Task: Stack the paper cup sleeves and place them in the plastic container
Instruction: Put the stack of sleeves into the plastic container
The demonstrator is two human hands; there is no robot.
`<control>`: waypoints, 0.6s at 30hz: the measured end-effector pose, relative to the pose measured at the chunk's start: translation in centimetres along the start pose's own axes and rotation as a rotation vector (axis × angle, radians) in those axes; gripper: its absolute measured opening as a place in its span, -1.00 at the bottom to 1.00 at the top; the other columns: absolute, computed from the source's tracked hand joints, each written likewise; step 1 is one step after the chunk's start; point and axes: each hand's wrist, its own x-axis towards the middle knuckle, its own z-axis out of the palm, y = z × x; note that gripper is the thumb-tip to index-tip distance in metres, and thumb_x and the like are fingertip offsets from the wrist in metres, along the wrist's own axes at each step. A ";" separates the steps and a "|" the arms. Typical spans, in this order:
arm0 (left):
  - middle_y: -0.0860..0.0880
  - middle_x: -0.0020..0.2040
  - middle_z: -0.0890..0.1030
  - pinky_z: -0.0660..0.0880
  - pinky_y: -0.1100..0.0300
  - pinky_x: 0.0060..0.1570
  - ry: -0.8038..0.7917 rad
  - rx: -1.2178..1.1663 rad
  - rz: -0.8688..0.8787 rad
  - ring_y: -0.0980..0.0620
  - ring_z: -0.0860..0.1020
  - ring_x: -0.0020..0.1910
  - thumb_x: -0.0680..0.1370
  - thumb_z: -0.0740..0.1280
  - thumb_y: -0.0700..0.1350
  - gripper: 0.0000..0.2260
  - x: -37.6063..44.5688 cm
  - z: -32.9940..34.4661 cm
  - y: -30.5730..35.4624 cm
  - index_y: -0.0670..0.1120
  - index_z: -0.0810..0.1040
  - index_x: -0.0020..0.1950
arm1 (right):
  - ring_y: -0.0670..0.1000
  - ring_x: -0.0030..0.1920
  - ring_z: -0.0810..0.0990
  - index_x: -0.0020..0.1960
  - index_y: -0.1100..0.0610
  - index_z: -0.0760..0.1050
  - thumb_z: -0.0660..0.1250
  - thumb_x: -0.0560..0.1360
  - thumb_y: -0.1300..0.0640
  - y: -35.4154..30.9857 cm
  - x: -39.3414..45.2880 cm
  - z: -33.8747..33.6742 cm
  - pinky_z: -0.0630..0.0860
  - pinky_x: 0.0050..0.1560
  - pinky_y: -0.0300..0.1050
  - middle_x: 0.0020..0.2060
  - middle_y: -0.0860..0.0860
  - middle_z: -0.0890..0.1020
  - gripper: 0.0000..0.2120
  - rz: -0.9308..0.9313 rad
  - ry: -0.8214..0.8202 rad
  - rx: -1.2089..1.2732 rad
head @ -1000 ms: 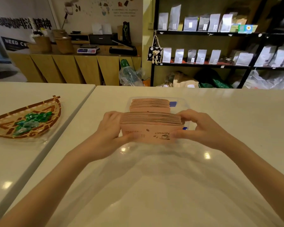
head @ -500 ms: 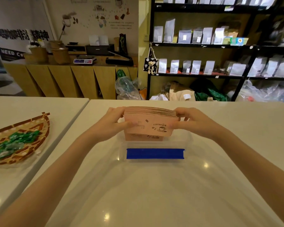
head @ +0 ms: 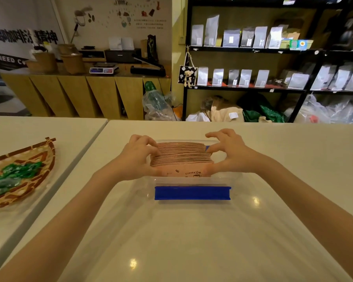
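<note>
A stack of pink paper cup sleeves (head: 181,159) printed "COFFEE" stands on edge inside the clear plastic container (head: 224,181), which has a blue latch (head: 192,192) on its near side. My left hand (head: 138,158) presses against the stack's left end, thumb on the front sleeve. At the stack's right end is my right hand (head: 229,152), pinching with thumb and forefinger while the other fingers spread above. The container's far wall is hidden behind the sleeves.
A woven basket (head: 32,159) with green wrapped sweets sits on the adjoining white table to the left. A gap (head: 90,143) runs between the two tables. Shelves (head: 253,86) with bags stand beyond the table's far edge.
Both hands lowered the held stack of sleeves down into the container. It now stands in front of the sleeves that were in there before.
</note>
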 end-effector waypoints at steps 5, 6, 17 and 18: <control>0.01 0.42 0.27 0.08 -0.07 0.41 -0.043 0.126 -0.006 -0.06 0.04 0.43 0.38 0.38 0.12 -0.59 0.6 0.1 0.2 0.01 0.54 0.18 | 0.05 0.48 -0.08 0.13 -0.05 0.56 0.39 0.28 -0.24 0.2 0.8 0.6 -0.14 0.44 0.13 0.50 -0.06 0.12 -0.52 -0.012 -0.040 -0.093; 0.01 0.43 0.26 0.08 -0.08 0.41 -0.056 0.147 -0.002 -0.07 0.03 0.43 0.39 0.38 0.12 -0.59 0.7 0.0 0.3 0.01 0.54 0.18 | 0.05 0.48 -0.08 0.14 -0.05 0.55 0.37 0.29 -0.26 0.2 0.9 0.7 -0.15 0.45 0.12 0.50 -0.06 0.12 -0.51 -0.017 -0.047 -0.125; 0.00 0.39 0.35 0.16 -0.05 0.37 -0.009 0.246 -0.031 -0.05 0.13 0.41 0.36 0.39 0.15 -0.57 0.7 -0.3 0.6 -0.03 0.57 0.15 | 0.08 0.49 -0.07 0.14 -0.08 0.56 0.25 0.34 -0.32 -0.6 0.6 0.9 -0.24 0.45 0.13 0.50 -0.02 0.15 -0.51 -0.050 -0.052 -0.282; 0.00 0.38 0.37 0.17 -0.05 0.36 0.017 0.244 -0.048 -0.05 0.14 0.40 0.35 0.40 0.16 -0.57 0.5 -0.4 0.6 -0.03 0.58 0.13 | 0.08 0.49 -0.06 0.13 -0.08 0.56 0.25 0.34 -0.32 -0.6 0.6 0.9 -0.24 0.45 0.13 0.50 -0.02 0.16 -0.52 -0.045 -0.049 -0.274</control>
